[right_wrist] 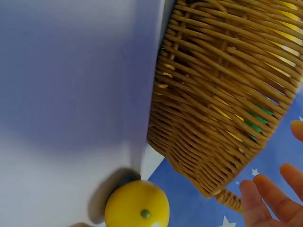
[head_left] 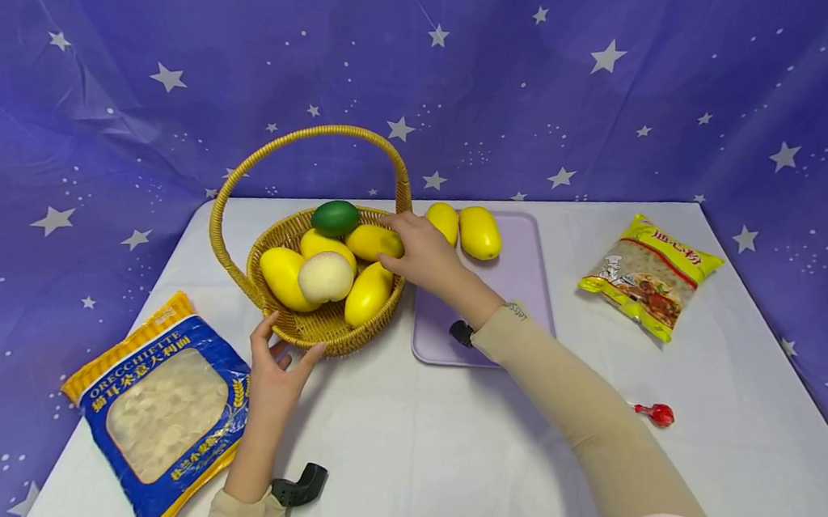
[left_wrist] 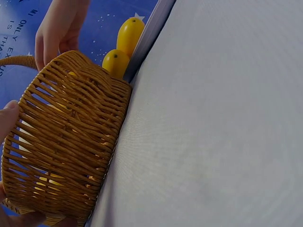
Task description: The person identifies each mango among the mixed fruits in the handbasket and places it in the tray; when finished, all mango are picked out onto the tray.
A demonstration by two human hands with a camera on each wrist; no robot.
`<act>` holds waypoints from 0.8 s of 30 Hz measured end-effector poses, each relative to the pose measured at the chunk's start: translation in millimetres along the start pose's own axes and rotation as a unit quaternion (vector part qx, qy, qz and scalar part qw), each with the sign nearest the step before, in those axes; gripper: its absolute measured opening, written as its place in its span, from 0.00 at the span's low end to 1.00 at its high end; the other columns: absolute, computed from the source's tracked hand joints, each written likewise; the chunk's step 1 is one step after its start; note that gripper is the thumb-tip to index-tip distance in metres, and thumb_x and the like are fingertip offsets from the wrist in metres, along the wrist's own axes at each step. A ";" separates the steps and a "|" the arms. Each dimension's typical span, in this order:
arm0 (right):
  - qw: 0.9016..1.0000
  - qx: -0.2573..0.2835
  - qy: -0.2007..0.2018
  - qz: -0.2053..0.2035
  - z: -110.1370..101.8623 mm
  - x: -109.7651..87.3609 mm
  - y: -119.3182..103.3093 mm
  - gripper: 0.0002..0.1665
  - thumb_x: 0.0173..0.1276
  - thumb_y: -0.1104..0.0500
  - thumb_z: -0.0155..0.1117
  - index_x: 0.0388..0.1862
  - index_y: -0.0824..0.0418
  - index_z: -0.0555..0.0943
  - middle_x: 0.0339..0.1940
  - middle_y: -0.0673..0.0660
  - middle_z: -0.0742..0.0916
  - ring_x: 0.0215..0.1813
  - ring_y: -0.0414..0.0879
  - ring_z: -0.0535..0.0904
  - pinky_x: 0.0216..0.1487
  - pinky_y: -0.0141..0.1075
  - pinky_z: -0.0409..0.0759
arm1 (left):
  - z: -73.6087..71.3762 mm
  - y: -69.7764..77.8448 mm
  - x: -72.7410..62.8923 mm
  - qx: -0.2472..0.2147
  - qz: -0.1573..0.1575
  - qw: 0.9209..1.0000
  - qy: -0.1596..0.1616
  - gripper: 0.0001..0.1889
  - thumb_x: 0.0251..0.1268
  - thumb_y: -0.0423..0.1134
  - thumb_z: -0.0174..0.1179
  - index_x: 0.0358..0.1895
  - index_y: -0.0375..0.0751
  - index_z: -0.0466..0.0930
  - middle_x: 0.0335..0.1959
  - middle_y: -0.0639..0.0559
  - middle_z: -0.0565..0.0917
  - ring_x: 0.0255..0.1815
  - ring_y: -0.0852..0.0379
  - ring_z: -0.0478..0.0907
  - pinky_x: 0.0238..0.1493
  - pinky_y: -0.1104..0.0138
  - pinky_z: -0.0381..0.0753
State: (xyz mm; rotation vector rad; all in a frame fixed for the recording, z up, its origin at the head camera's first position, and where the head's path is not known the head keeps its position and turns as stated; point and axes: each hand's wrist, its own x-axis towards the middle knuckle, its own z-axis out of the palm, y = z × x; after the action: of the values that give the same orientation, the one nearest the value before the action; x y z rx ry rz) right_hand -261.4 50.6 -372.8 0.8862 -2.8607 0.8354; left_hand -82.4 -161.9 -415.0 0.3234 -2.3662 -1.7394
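Beige sleeve [head_left: 584, 410] ends in right hand [head_left: 429, 252], loosely spread and nearer the yellow mango [head_left: 371, 241] just left of it in wicker basket [head_left: 349, 341], long axis pointing palmward; left hand [head_left: 280, 366], fingers apart, touches rim.

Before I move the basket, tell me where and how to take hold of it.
Probably best at the top of the handle, wrapped from above: that slim arch rises over the basket, clear of the fruit, so the load should hang beneath your grip.
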 end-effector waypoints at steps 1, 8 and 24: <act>1.000 -0.009 -0.002 0.001 1.6 1.5 -1.0 0.35 0.65 0.48 0.66 0.68 0.57 0.70 0.60 0.57 0.77 0.59 0.52 0.72 0.61 0.43 0.71 | 0.0 -1.6 0.6 0.001 -0.001 1.000 0.000 0.42 0.62 0.38 0.66 0.73 0.38 0.50 0.72 0.34 0.55 0.65 0.35 0.63 0.65 0.44 0.61; 0.997 -0.072 -0.013 0.014 11.7 9.7 -0.9 0.34 0.66 0.46 0.64 0.68 0.55 0.70 0.59 0.56 0.76 0.56 0.53 0.71 0.59 0.42 0.71 | -1.3 -33.3 11.1 0.001 -0.003 1.000 0.003 0.44 0.60 0.44 0.68 0.74 0.48 0.50 0.73 0.40 0.55 0.66 0.41 0.64 0.65 0.47 0.63; 0.982 -0.180 -0.044 0.034 18.3 22.0 -7.0 0.34 0.66 0.46 0.64 0.67 0.59 0.71 0.58 0.60 0.78 0.57 0.56 0.71 0.60 0.44 0.71 | -0.1 -38.2 10.9 0.003 0.012 1.000 0.009 0.44 0.59 0.46 0.68 0.74 0.50 0.51 0.72 0.41 0.56 0.66 0.40 0.65 0.65 0.46 0.63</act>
State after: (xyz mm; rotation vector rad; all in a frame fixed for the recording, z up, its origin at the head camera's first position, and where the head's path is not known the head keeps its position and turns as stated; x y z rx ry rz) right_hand -273.8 25.2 -381.0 0.7991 -2.9902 0.2688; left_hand -90.4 -176.1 -451.3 0.3086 -2.3536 -1.7129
